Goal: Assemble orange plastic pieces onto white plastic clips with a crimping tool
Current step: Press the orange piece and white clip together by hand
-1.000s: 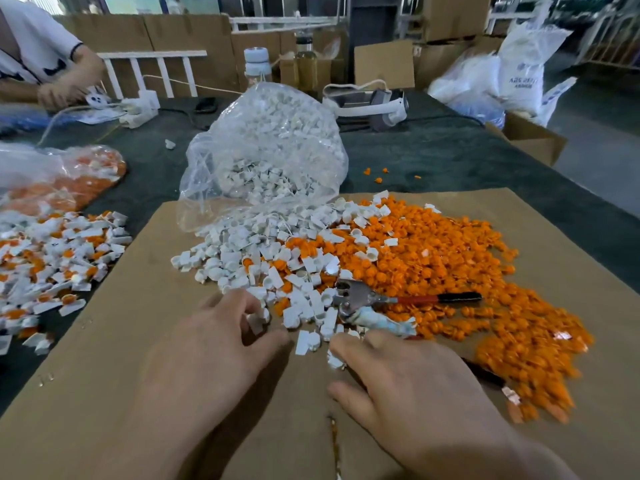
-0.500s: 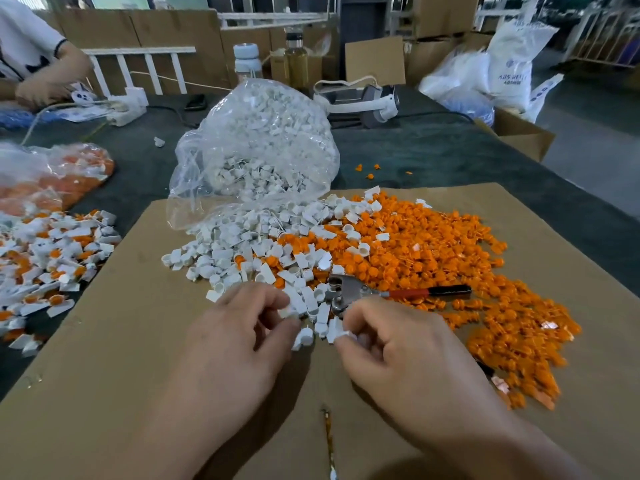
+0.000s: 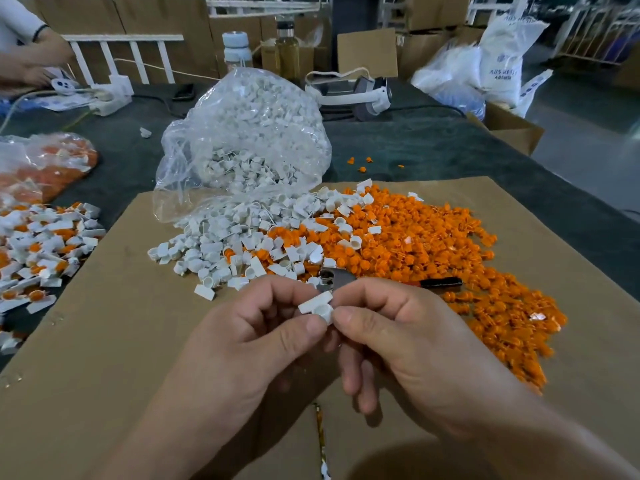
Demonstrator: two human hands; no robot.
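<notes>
Slippage is the main worry: the white clip [image 3: 317, 306] is held only by fingertip pinches. The left hand [image 3: 242, 341] nips it from nine o'clock with thumb and forefinger, and the right hand [image 3: 408, 344] nips it from three o'clock. So small and smooth a part could pop out and vanish among the loose white clips [image 3: 235, 244] at eleven o'clock. Neither hand holds an orange piece that I can see. The crimping tool [image 3: 337, 278] lies untouched on the cardboard sheet [image 3: 104, 341] just beyond the knuckles at twelve o'clock, its handles running toward three o'clock over the orange pieces [image 3: 433, 251]. Reaching for it with the right hand would leave the clip in one pinch, where its cup could twist the wrong way. Half a second ago the fingers of both hands were down in the edge of the heap; now they have lifted, holding a single clip between them, while the tool lies as it did.
</notes>
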